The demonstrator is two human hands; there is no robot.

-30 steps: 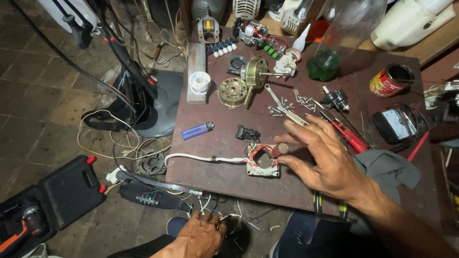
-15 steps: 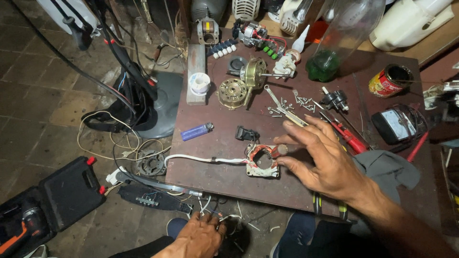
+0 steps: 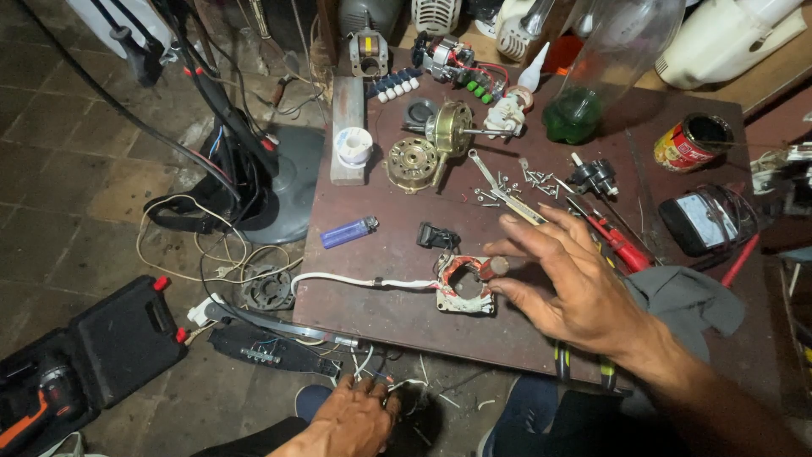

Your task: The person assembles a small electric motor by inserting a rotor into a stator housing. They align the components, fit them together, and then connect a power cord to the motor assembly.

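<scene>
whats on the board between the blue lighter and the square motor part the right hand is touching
In the head view, a small black clip-like part lies between the blue lighter and the square motor part; otherwise bare board, with the white cable running just below.

blue lighter [image 3: 348,231], green bottle [image 3: 578,113], red-and-yellow can [image 3: 692,144], white cable [image 3: 364,280], dark brown table [image 3: 397,313]

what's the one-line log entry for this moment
right hand: open, fingertips at stator | left hand: below table, on wires
</scene>
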